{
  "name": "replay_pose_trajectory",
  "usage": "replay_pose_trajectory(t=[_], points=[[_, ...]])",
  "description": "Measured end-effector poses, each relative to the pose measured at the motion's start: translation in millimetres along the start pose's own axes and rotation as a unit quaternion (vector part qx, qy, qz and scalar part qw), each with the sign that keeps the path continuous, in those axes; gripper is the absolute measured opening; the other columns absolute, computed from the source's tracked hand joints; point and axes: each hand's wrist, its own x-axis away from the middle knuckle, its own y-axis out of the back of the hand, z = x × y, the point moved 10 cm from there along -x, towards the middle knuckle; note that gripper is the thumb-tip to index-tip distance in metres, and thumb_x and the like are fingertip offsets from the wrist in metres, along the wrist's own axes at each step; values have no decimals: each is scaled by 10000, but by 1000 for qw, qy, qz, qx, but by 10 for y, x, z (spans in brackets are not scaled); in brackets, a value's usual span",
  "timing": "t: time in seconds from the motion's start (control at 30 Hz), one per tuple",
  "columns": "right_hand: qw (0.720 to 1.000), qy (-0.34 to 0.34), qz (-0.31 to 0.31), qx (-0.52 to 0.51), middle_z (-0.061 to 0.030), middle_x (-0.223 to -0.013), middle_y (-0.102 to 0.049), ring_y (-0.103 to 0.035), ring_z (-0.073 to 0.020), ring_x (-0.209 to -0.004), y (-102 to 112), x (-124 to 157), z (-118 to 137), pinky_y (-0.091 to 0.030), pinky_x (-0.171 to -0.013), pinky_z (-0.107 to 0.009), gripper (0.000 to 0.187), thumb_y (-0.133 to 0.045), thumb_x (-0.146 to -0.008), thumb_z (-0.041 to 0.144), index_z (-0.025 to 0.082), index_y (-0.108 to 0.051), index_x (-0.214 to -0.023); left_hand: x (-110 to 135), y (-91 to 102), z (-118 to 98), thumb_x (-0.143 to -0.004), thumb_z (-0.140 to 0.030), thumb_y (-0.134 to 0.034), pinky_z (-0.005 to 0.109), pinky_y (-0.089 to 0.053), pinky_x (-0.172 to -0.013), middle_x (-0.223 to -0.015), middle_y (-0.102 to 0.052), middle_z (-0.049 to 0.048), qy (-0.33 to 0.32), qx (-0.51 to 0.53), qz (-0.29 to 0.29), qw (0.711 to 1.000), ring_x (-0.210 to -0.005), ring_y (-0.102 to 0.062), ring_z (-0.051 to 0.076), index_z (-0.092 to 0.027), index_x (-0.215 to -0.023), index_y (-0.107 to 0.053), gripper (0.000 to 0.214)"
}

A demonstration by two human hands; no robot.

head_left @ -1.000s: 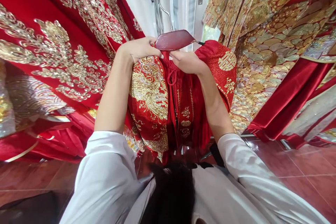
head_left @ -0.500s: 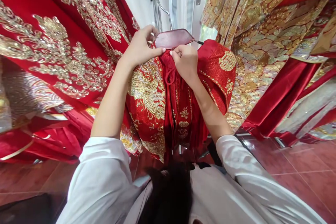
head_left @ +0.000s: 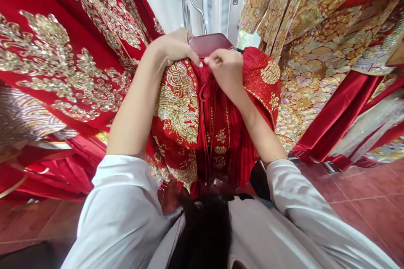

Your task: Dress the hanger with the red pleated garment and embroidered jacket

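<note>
A red garment [head_left: 189, 117] with gold embroidery hangs in front of me from a dark red hanger [head_left: 211, 43] with a metal hook. My left hand [head_left: 173, 47] is closed over the left end of the hanger and the garment's top edge. My right hand [head_left: 224, 68] pinches the red fabric at the neckline, just below the hanger's middle. The fingertips of both hands nearly meet there. A thin red cord with a loop hangs below them.
More embroidered red and gold garments hang close on the left [head_left: 63, 63] and right [head_left: 318, 46]. A white wall and a window frame [head_left: 234, 4] stand behind the hanger. Red floor tiles [head_left: 362, 210] lie below on the right.
My left hand has slid over the hanger's left end and closed on it. My right hand has crept up toward the neckline, so the fingertips now almost touch.
</note>
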Motion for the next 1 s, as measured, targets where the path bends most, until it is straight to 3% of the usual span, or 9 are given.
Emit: replay_pose_trajectory(t=[0.1,0.17,0.23,0.3,0.4,0.5,0.7,0.83,1.0], points=[[997,46,-59,-11,-99,-1069,-640,-562,-184,-1007,469,-135,-12,-407,-933,-319,200,-467,-896,147,143,-640,-996,89,23,-52,-436,-217,-770,281,-330,-573,-644,-546,-4,-5,-19,-54,998,-652,-507,176,-185,-636,-565,288],[999,23,3,-40,-102,-1012,-667,-583,-150,-952,531,-343,-181,-425,-880,-318,193,-512,-857,90,96,-654,-988,177,53,-155,-445,-201,-760,282,-340,-590,-674,-543,-9,-24,-59,-102,993,-731,-511,191,-197,-730,-560,348],[985,-29,142,-90,-47,-779,-681,-602,-87,-744,339,-523,-383,-442,-726,-268,174,-509,-836,55,66,-664,-914,266,91,-257,-468,-186,-743,292,-344,-606,-706,-537,-1,-47,-103,-153,982,-821,-507,217,-222,-823,-539,412],[950,-46,270,-151,27,-577,-611,-553,-25,-581,91,-617,-456,-410,-621,-194,154,-501,-822,40,60,-654,-829,308,49,-290,-518,-198,-706,308,-335,-605,-713,-524,13,-65,-102,-154,981,-875,-510,245,-257,-895,-514,427],[874,-43,429,-224,62,-539,-576,-497,22,-531,-266,-623,-435,-387,-601,-127,110,-527,-812,37,47,-630,-777,286,-106,-224,-579,-234,-650,327,-327,-592,-691,-505,21,-68,-55,-82,993,-876,-531,268,-287,-958,-486,416],[817,-49,528,-227,46,-589,-604,-481,31,-530,-517,-565,-456,-389,-617,-108,83,-556,-814,41,27,-635,-794,280,-47,-197,-557,-227,-666,324,-333,-588,-701,-509,11,-76,-51,-108,990,-836,-526,259,-281,-984,-468,474],[777,-61,595,-197,24,-713,-660,-578,27,-742,-776,-491,-527,-404,-723,-83,225,-457,-842,-41,30,-668,-876,248,-5,-166,-516,-229,-697,297,-350,-578,-684,-510,-16,-66,-24,-112,991,-736,-513,211,-271,-988,-487,519],[760,-33,615,-206,39,-783,-673,-561,46,-919,-905,-454,-463,-377,-825,-66,286,-425,-823,-98,35,-662,-910,229,10,-150,-504,-235,-712,282,-340,-572,-687,-517,-15,-60,-14,-115,991,-690,-505,188,-254,-982,-490,528],[764,12,617,-191,67,-748,-646,-543,52,-812,-940,-436,-360,-354,-786,-52,330,-388,-825,-132,49,-636,-948,208,48,-120,-483,-245,-734,268,-340,-562,-706,-526,-12,-55,-17,-123,991,-683,-513,183,-249,-978,-495,550]])
